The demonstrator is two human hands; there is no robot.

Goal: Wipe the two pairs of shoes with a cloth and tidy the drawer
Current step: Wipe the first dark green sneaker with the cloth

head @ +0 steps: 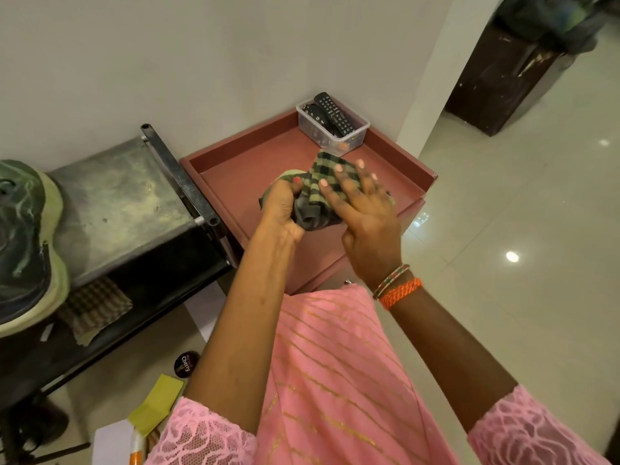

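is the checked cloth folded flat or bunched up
Bunched up: the checked cloth is crumpled between the left hand, which grips it, and the right hand.

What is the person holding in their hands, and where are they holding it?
A checked cloth. The left hand grips its bunched near end, thumb on top. The right hand lies flat on it with straight fingers, above the pink drawer.
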